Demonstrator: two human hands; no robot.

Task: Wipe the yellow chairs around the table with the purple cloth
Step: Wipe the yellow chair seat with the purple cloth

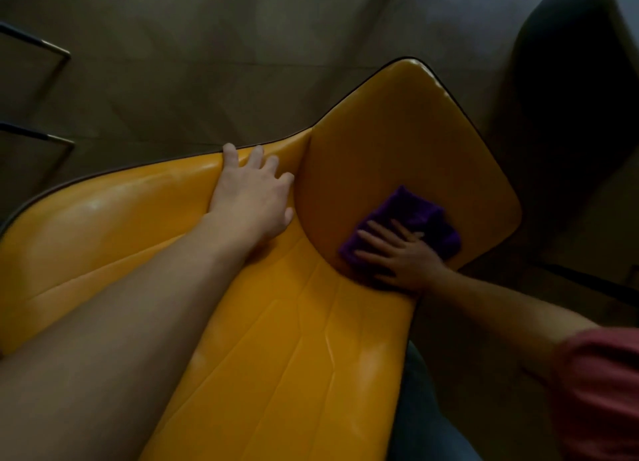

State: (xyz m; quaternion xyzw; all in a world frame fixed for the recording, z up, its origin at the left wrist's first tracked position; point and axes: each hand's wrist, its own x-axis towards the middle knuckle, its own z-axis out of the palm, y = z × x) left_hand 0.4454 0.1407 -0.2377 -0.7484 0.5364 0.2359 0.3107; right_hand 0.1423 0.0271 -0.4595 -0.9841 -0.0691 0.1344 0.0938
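A glossy yellow chair [397,142] fills the middle of the head view, its backrest running to the lower left and its seat pad at the upper right. My left hand [252,197] rests flat on the backrest near the crease, fingers spread over the chair's edge, holding nothing. On the near part of the seat pad lies the folded purple cloth [415,218]. My right hand [397,253] presses down on the cloth with fingers extended across it.
Dark tiled floor [207,63] surrounds the chair. Thin metal legs of other furniture [52,49] show at the left edge. A dark rounded object [581,97] stands at the upper right. My red sleeve [601,391] is at the lower right.
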